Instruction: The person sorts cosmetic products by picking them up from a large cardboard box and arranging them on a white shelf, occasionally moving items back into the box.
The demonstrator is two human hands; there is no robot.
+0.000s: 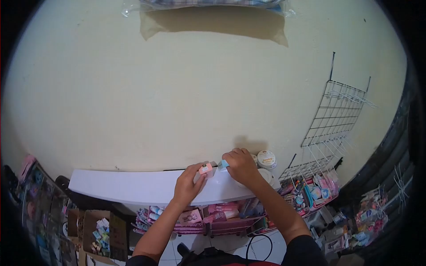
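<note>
Over the white shelf top (128,186), my left hand (190,182) is closed on a small pink box (205,168), held between thumb and fingers. To its right, my right hand (241,166) has its fingers wrapped round a small light blue item (225,163). The two held things are close together but apart. Stacked round tubs with white lids (266,158) stand just right of my right hand, partly hidden by it.
Below the shelf are pink packaged goods (222,212). An open cardboard box (104,235) of small boxes sits lower left. A wire grid rack (333,113) hangs on the right wall, above a basket of packets (321,190). A plastic-wrapped bundle (213,3) is overhead.
</note>
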